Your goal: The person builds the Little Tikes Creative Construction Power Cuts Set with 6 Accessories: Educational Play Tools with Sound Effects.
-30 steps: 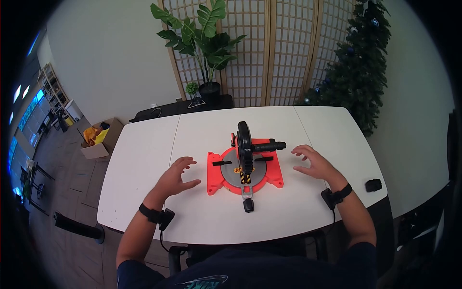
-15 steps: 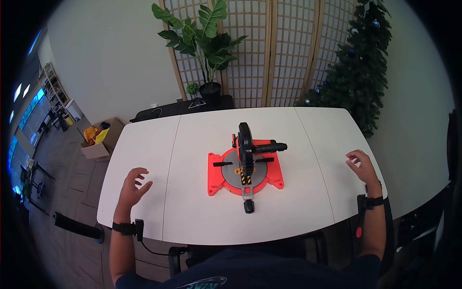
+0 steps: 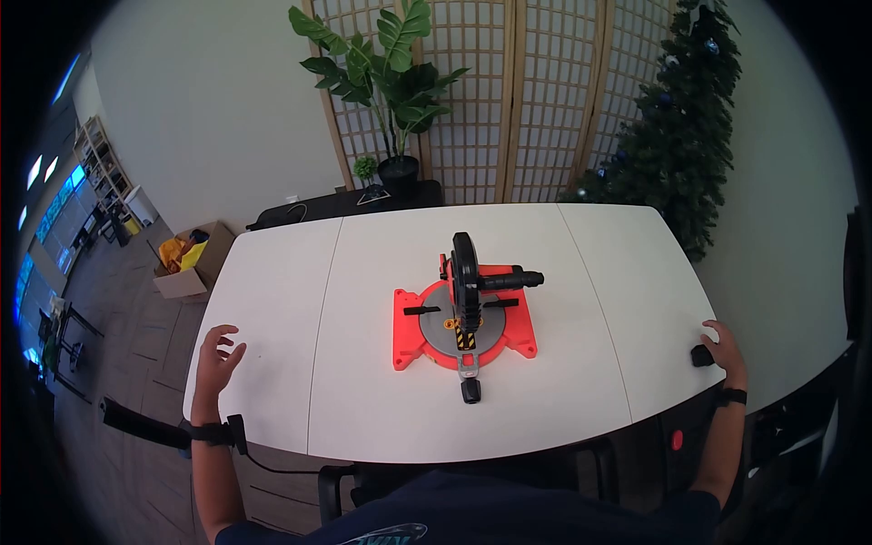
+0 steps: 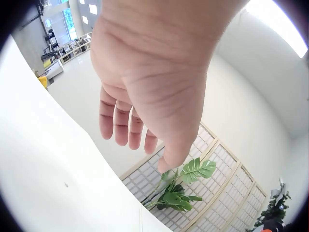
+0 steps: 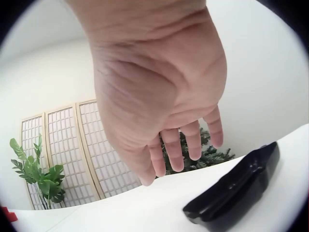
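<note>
A red and black toy miter saw (image 3: pixel 465 313) with a grey round turntable (image 3: pixel 436 331) stands upright at the middle of the white table (image 3: pixel 563 409). Far from it, over the table's left side, my left hand (image 3: pixel 216 363) hovers with loosely bent fingers and holds nothing. My right hand (image 3: pixel 728 352) is at the table's right edge, its fingers relaxed and its palm bare in the right wrist view. Just beside that hand lies a small black object (image 5: pixel 234 188), hollow on top. Neither hand is near the saw.
A cardboard box (image 3: pixel 218 259) with yellow things stands on the floor at the left. Behind the table are a potted plant (image 3: pixel 397 173), a folding screen (image 3: pixel 463 109) and a decorated Christmas tree (image 3: pixel 677 154). A black chair (image 3: pixel 331 490) is at the front edge.
Both hands have drawn away from the saw's sides, the left hand out to the left and the right hand out to the right edge. The saw stays where it was.
</note>
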The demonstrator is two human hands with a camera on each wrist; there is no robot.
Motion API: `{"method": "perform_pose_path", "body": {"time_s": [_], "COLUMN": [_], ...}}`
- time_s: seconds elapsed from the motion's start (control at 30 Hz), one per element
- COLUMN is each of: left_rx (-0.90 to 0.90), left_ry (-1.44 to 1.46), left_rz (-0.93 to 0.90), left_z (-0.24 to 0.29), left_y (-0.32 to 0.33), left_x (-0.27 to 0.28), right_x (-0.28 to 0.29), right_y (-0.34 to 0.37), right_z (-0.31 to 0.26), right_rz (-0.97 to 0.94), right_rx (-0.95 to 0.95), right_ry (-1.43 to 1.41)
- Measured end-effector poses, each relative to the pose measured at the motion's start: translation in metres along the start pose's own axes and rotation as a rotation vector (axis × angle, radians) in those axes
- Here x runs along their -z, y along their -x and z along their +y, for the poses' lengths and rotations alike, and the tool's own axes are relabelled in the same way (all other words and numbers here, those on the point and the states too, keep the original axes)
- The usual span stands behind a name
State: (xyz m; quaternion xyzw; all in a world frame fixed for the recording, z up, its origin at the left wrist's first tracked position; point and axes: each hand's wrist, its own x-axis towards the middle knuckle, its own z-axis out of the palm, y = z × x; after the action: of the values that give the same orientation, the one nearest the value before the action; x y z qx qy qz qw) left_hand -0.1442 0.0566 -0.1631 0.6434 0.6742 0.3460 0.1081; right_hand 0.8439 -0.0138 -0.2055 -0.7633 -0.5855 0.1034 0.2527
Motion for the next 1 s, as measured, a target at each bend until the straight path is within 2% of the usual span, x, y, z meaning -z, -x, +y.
{"method": "perform_pose_path", "body": {"time_s": [0.13, 0.2, 0.23, 0.3, 0.4, 0.6, 0.8, 0.93, 1.0], "left_rx": [-0.023, -0.032, -0.022, -0.012, -0.013, -0.014, 0.047, 0.081, 0.078], "left_ry": [-0.01, -0.005, -0.012, -0.018, -0.025, -0.103, -0.123, -0.124, -0.12], "left_rz": [0.019, 0.028, 0.037, 0.049, 0.051, 0.042, 0.05, 0.062, 0.051], "left_z": [-0.015, -0.019, -0.016, -0.018, -0.026, -0.03, -0.052, -0.05, -0.039], "left_y": [-0.006, -0.012, -0.016, -0.023, -0.03, -0.021, 0.002, 0.017, 0.021], "left_x": [0.0, 0.003, 0.006, 0.011, 0.016, 0.024, 0.034, 0.038, 0.037], "right_x": [0.003, 0.007, 0.01, 0.016, 0.012, -0.004, -0.003, -0.001, -0.001], "right_y": [0.004, 0.006, 0.01, 0.019, 0.02, 0.019, 0.023, 0.018, 0.016], "right_z": [0.049, 0.057, 0.051, 0.034, 0.043, 0.086, 0.077, 0.059, 0.011], "right_rz": [-0.031, -0.129, -0.129, -0.244, -0.263, -0.091, -0.033, -0.02, 0.013], "right_rx": [0.053, -0.023, -0.024, -0.09, -0.06, 0.101, 0.045, 0.082, 0.01], "right_ry": [0.055, -0.025, -0.025, 0.085, 0.136, 0.209, 0.221, 0.107, -0.118]}}
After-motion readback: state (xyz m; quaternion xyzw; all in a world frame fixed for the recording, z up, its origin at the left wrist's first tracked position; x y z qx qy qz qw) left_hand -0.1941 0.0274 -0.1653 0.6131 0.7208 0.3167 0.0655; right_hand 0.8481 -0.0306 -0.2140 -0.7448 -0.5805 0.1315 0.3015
